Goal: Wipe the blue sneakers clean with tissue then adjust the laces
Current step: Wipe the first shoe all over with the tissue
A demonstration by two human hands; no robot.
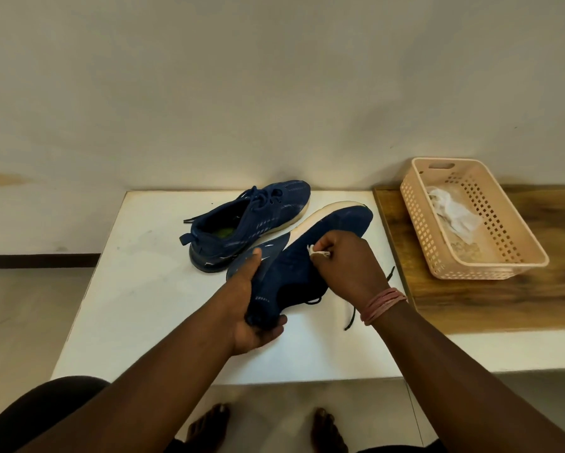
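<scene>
Blue sneaker (pixel 294 256) lies tilted between both hands, its long axis running from the heel near the person to the toe far and right. Left hand (pixel 251 308) grips the heel. Right hand (pixel 346 266), nearer the toe, pinches a wad of tissue (pixel 317 251) against the upper. Second sneaker (pixel 242 223) sits beyond the left hand.

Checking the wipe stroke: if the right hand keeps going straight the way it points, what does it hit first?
The right hand, pinching the tissue, points up-left across the held sneaker. It would likely meet that sneaker's white sole edge first, then the other sneaker; depth is unclear.
</scene>
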